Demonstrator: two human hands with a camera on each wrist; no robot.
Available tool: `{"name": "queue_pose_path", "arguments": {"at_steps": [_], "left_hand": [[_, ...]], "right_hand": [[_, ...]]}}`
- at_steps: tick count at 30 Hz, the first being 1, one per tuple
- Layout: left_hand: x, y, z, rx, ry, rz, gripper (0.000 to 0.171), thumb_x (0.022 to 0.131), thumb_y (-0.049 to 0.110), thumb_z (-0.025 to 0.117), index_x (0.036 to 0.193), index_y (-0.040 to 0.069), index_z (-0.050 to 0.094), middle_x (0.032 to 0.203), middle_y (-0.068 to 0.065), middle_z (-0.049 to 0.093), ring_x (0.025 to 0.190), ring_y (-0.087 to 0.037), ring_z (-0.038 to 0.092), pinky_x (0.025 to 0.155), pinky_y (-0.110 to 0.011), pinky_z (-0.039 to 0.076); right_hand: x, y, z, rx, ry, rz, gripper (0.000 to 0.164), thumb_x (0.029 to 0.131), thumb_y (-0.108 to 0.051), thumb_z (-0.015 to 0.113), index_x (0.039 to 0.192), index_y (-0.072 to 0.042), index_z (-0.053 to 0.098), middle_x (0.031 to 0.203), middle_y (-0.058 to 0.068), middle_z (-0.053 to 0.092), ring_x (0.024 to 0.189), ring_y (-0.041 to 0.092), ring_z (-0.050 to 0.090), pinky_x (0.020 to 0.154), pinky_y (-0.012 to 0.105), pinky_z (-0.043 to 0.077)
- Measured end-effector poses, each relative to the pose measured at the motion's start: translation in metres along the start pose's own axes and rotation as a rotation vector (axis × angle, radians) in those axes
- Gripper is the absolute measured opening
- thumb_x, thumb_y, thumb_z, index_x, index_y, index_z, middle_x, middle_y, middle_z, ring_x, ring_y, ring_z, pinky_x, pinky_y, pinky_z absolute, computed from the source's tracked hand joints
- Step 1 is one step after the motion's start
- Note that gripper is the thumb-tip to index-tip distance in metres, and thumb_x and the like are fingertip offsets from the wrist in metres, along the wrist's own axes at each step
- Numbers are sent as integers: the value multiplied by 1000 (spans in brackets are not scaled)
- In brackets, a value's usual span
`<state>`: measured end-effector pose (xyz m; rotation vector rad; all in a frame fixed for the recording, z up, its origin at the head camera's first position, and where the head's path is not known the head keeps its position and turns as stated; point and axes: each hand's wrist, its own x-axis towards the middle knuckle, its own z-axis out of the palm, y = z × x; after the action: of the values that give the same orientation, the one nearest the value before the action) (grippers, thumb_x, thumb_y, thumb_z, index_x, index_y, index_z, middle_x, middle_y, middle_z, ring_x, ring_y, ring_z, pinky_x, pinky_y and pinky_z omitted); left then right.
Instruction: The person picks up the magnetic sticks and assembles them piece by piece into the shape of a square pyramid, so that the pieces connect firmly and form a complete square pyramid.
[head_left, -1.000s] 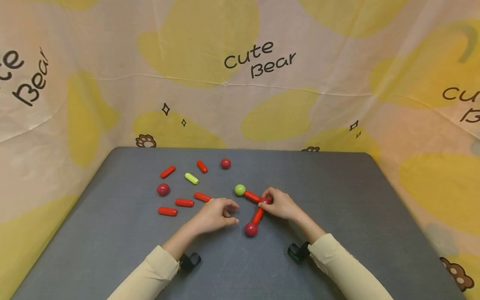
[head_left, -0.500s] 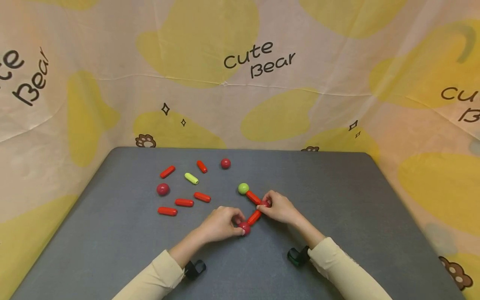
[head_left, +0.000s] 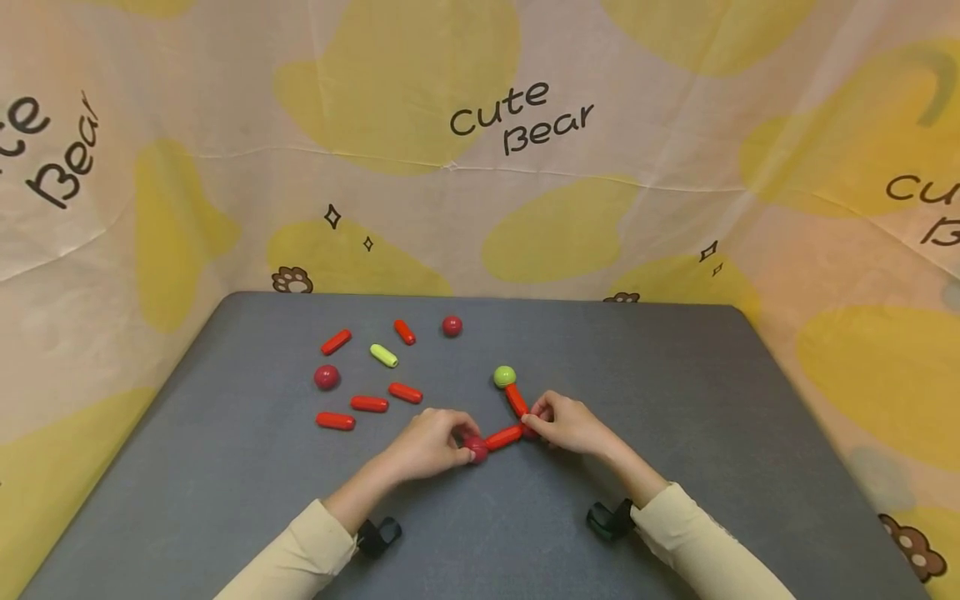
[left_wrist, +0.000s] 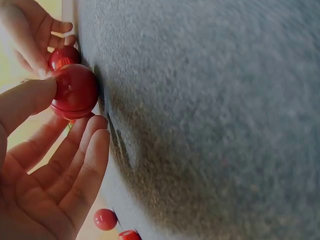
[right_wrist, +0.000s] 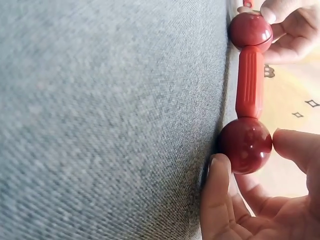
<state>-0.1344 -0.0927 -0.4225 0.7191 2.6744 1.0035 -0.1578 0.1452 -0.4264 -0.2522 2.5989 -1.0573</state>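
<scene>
My left hand (head_left: 433,443) pinches a dark red ball (left_wrist: 76,91) between thumb and fingers. A red ridged rod (head_left: 503,437) joins that ball to a second dark red ball (right_wrist: 246,145), which my right hand (head_left: 567,422) pinches. From this second ball another red rod (head_left: 516,400) runs toward the back and ends in a green ball (head_left: 505,377). The joined pieces form a bent V shape low over the grey table. In the head view my right fingers cover most of the ball they hold.
Loose red rods (head_left: 335,421), a yellow-green rod (head_left: 384,355) and two dark red balls (head_left: 326,377) lie to the left and back on the grey table (head_left: 675,400). A patterned cloth (head_left: 555,225) hangs behind. Each wrist wears a black band (head_left: 379,535).
My left hand has taken hold of the near red ball and swung it leftward. The joined pieces have turned clockwise, the green ball shifting right, and my right hand has moved slightly nearer.
</scene>
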Motion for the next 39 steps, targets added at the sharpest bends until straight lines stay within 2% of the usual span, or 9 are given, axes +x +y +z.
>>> {"name": "queue_pose_path", "arguments": {"at_steps": [9,15,22,39], "left_hand": [[2,-6,-5,-39,20,-39,20,77,9,70,97,9,68,77,3,64,63,-5,56,54,-20,45],[3,-6,-6,-52,15,-45,20,77,7,70,97,8,68,82,-1,66,65,-5,57,55,-21,46],[4,-7,-6,-58,30,-38,18,77,7,69,95,10,68,83,0,65,62,-5,55,53,-21,44],[9,-13,-4,-72,45,-34,19,77,8,70,96,12,69,84,2,64,61,-6,55,52,-21,43]], "right_hand": [[-6,1,2,42,-50,46,21,86,-26,63,89,-7,56,69,1,57,54,12,55,52,27,50],[-1,0,3,67,10,103,24,88,-25,61,98,-4,57,71,3,58,50,13,58,51,28,51],[9,-2,6,105,69,125,31,88,-26,60,105,0,57,80,5,62,50,14,60,48,28,52],[17,-3,9,23,86,123,33,85,-28,64,104,-3,54,71,2,58,42,12,54,42,26,47]]}}
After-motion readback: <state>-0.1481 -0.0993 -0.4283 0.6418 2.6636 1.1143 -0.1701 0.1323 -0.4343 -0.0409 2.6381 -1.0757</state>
